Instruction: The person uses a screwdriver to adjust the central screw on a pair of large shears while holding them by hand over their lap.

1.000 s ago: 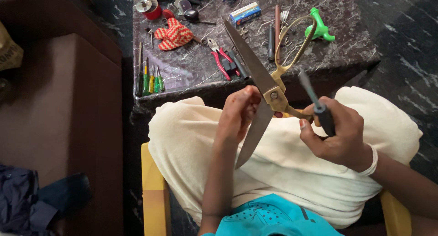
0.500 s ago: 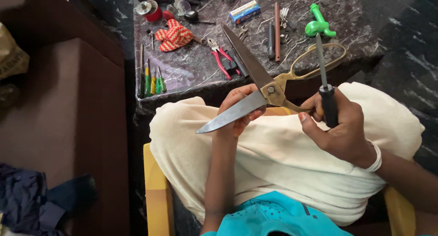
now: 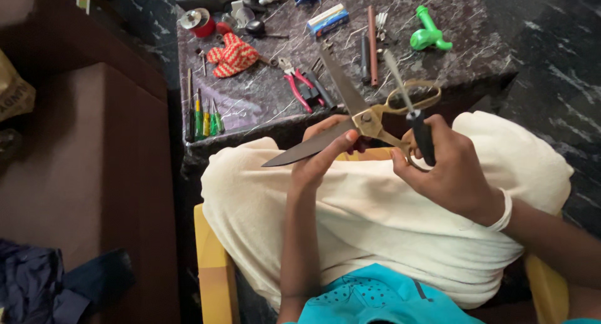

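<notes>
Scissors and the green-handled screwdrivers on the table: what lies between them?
Head view: between the scissors and green-handled screwdrivers is bare marbled tabletop; red-handled pliers sit just above that line.

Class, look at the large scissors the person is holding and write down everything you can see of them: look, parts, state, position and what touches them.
The scissors are large, with two long dark metal blades and brass-coloured handle loops joined at a brass-coloured pivot. They are spread wide open: one blade points up toward the table, the other left over the lap. They are held in the air above the cream-clothed knees. The left hand supports the lower blade by the pivot; the right hand grips a lower handle together with a black-handled screwdriver.
</notes>
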